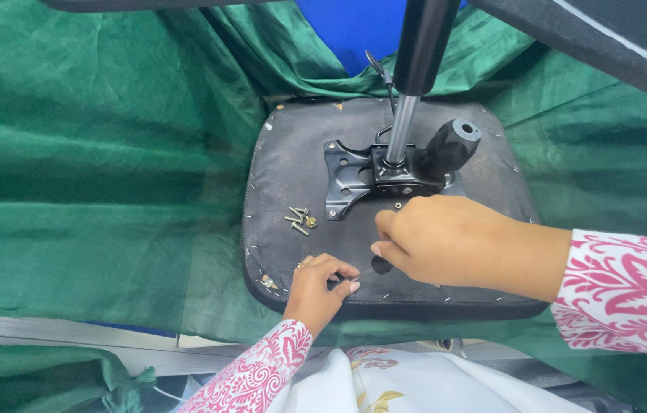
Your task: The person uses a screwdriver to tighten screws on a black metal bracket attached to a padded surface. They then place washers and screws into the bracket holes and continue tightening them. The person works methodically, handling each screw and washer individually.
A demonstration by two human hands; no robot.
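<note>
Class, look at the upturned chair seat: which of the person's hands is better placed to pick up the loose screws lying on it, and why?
Probably the left hand. It sits on the near edge of the seat base, on the same side as the loose screws, with open seat between. The right hand is farther off, pinching a small black tool.

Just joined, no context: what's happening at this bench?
A person works on an upturned chair seat lying on green cloth. Both hands meet near its front edge: the left hand and right hand pinch a small dark tool between them. The metal mounting plate with gas cylinder sits mid-seat; loose screws lie beside it.
</note>
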